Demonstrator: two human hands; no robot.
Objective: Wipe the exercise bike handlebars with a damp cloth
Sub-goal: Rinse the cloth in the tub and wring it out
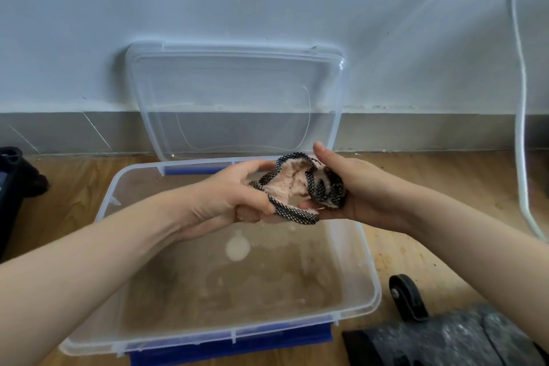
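A small pale pink cloth [292,184] with a black-and-white patterned border is bunched up between both hands, over the far half of a clear plastic box. My left hand [228,196] grips its left side with fingers curled round the edge. Cupped under its right side, my right hand [350,184] holds the bunched part, thumb up. The exercise bike's handlebars are not in view.
The clear plastic box [372,285] sits on the wooden floor and holds murky water with some foam. Its clear lid [237,98] leans open against the pale wall. A black wheel [405,297] and dark grey base lie at the lower right. A white cable [520,128] hangs at right.
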